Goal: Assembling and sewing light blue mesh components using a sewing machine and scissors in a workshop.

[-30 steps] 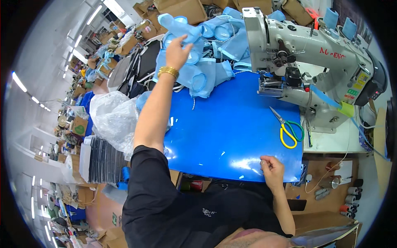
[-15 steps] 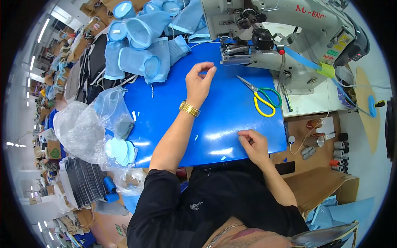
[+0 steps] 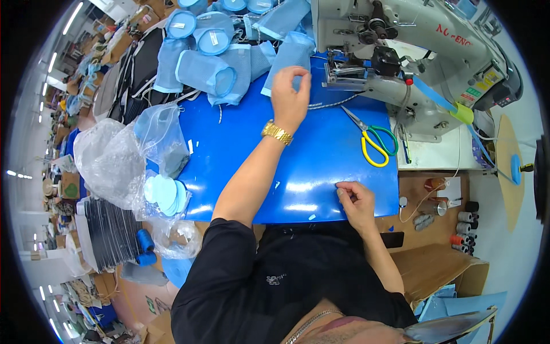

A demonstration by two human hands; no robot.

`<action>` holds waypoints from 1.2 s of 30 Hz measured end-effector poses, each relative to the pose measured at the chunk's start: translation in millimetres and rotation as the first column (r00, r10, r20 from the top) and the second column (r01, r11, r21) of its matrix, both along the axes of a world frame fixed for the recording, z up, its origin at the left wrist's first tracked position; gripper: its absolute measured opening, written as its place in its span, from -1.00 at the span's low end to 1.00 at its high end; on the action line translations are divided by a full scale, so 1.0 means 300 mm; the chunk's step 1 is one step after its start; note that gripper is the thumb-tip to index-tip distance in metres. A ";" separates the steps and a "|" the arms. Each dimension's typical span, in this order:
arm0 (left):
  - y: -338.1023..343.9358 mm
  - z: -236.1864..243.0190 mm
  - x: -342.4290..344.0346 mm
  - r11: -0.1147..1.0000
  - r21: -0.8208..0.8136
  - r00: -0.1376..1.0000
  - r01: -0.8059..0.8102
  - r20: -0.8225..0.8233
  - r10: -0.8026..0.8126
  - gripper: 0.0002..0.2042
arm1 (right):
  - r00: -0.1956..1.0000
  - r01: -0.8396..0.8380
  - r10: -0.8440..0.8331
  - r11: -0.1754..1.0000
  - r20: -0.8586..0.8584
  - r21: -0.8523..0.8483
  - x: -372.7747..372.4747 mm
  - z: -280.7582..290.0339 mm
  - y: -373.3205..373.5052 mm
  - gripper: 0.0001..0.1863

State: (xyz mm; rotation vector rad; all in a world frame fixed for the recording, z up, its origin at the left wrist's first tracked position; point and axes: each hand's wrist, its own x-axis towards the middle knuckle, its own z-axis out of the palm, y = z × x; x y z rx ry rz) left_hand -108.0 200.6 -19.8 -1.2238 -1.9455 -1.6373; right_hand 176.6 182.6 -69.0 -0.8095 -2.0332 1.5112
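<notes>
My left hand, with a gold watch on its wrist, is over the lower end of a light-blue mesh bag. Its fingers and thumb are curled together on the mesh, though the exact grip is partly hidden. A thin braided cord trails from beside this hand toward the sewing machine. At the front right edge of the blue table, my right hand rests with loosely curled fingers and nothing visible in them. Between that hand and the machine lie scissors with yellow and green handles.
Several mesh bags with round ends are heaped at the far left of the table. Clear plastic bags and light-blue discs sit at its left edge. Spools of thread stand at right, behind a cardboard box.
A mesh bag now lies farther onto the table, under my left hand, with its cord stretched out to the right. My left hand is slightly farther forward; my right hand keeps its pose.
</notes>
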 end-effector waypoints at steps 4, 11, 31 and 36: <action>-0.053 -0.084 -0.187 0.905 -0.185 0.900 -0.383 -0.296 0.320 -0.47 | 0.999 -0.031 0.029 0.997 0.026 0.071 -0.015 0.004 -0.008 -0.87; -0.025 -0.121 -0.269 0.962 -0.273 0.969 0.030 0.243 0.039 -0.67 | 0.998 0.025 -0.027 0.999 0.065 0.033 0.012 -0.032 -0.003 -0.87; -0.143 -0.204 -0.197 0.815 -0.578 0.993 -0.036 -0.109 -0.034 -0.42 | 0.991 0.044 -0.084 0.936 0.100 0.349 -0.009 0.116 0.149 -0.79; -0.161 -0.298 -0.044 0.758 -0.644 0.995 -0.100 -0.063 0.078 -0.45 | 0.886 -0.246 -0.088 0.743 0.454 0.623 -0.031 0.156 0.386 -0.43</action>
